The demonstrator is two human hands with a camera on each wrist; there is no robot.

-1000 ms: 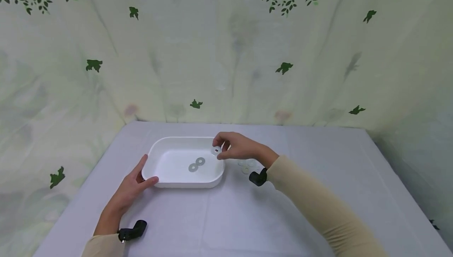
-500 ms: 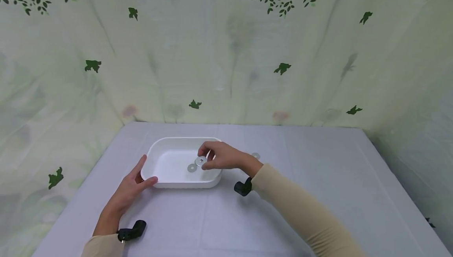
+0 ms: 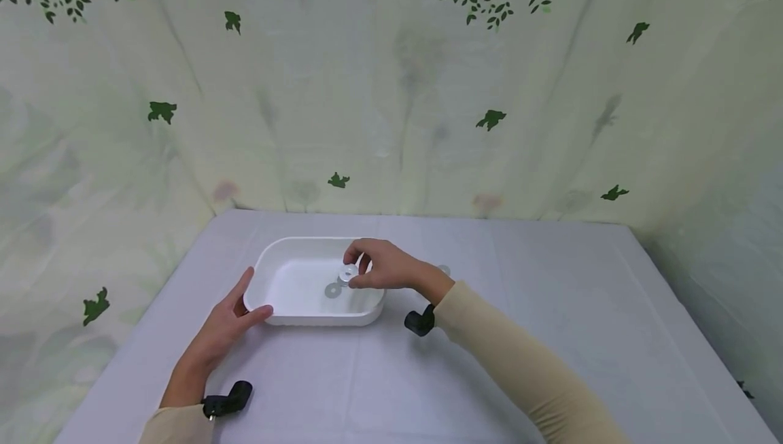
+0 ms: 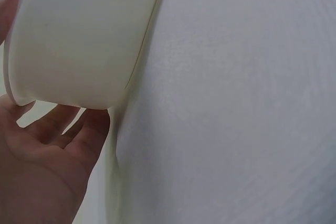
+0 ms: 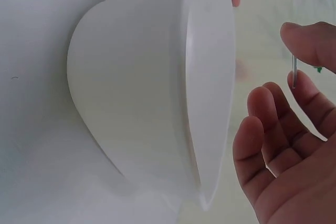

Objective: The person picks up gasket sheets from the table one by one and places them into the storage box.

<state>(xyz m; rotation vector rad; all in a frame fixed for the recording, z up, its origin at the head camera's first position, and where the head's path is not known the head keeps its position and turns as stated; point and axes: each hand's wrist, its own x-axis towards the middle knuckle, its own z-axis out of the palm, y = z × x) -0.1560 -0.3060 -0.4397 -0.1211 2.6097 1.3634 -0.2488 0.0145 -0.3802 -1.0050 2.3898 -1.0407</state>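
Observation:
A white tray (image 3: 269, 264) stands on the table, and a metal washer (image 3: 333, 289) lies flat inside it. My right hand (image 3: 379, 268) hovers over the tray's right half. Its thumb and fingertips pinch a second washer (image 3: 349, 273) just above the tray floor. In the right wrist view that washer (image 5: 294, 72) shows edge-on between thumb and finger, beside the tray's rim (image 5: 210, 87). My left hand (image 3: 228, 320) rests against the tray's front left corner, thumb on the front wall, fingers straight along the side. The left wrist view shows its palm (image 4: 42, 171) against the tray wall (image 4: 79, 35).
Another washer (image 3: 443, 270) lies on the grey tablecloth (image 3: 550, 308) right of the tray, behind my right wrist. A leaf-patterned curtain (image 3: 391, 90) closes off the back and sides. Black wrist cameras (image 3: 419, 322) sit under both forearms.
My right hand carried the washer leftward from the tray's right rim to over the tray's inside and lowered it. The left hand and tray stayed put.

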